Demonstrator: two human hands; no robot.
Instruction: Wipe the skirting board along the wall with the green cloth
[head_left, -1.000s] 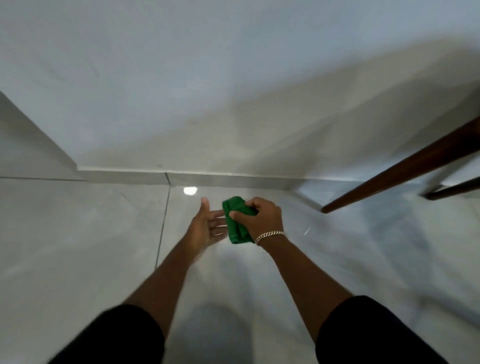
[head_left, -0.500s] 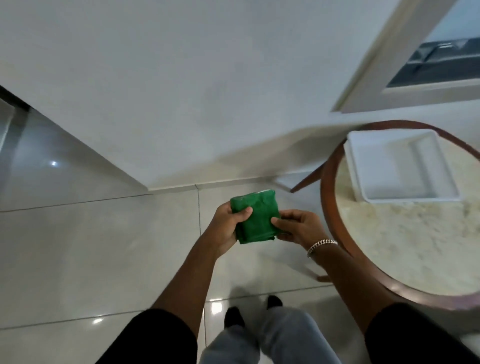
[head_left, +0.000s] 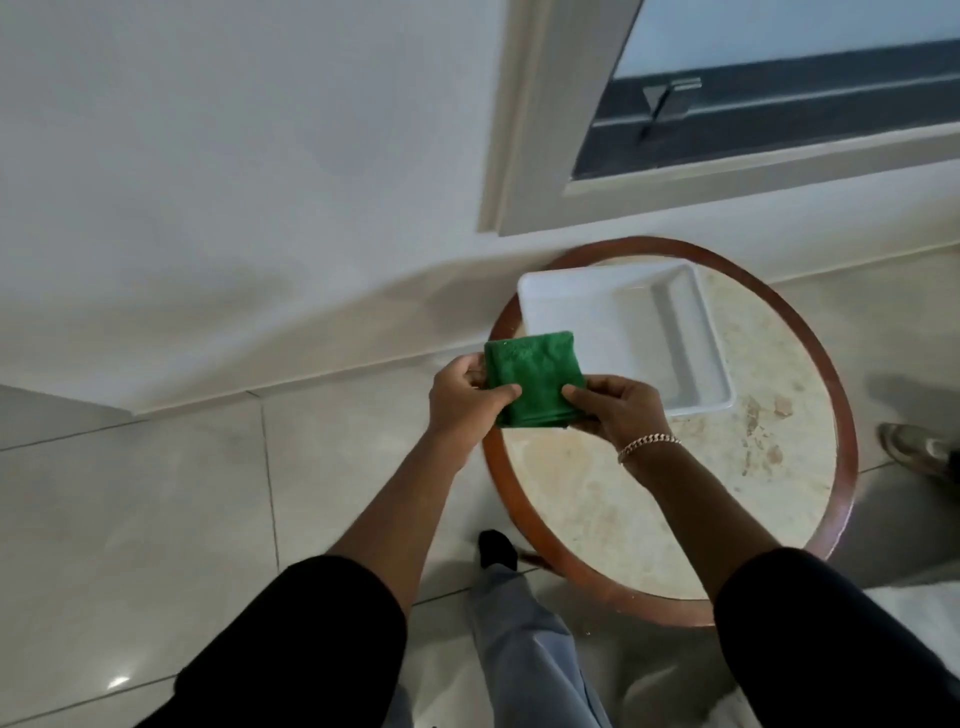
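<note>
My left hand (head_left: 470, 395) and right hand (head_left: 615, 410) together grip the folded green cloth (head_left: 532, 379), thumbs pressed on its upper face, fingers beneath. The left hand takes the edge at 9 o'clock, the right hand the corner at 4 o'clock. The cloth is a compact square pad held in the air over the near-left rim of the round tabletop (head_left: 649, 519), overlapping in view the corner of the white tray (head_left: 623, 317) that rests there; I cannot tell whether cloth and tray touch.

The skirting board (head_left: 322, 376) runs as a pale strip where wall meets floor, its long axis sloping from about 8 o'clock up toward 2 o'clock, passing behind the tabletop. From the cloth it lies toward 10 o'clock and lower down, at floor level. I judge the left hand the nearer to its exposed stretch, since the tabletop blocks the portion on my right. The cloth is not in contact with the board; wiping from here would call for lowering the pad to the floor line, flat face to the strip.
</note>
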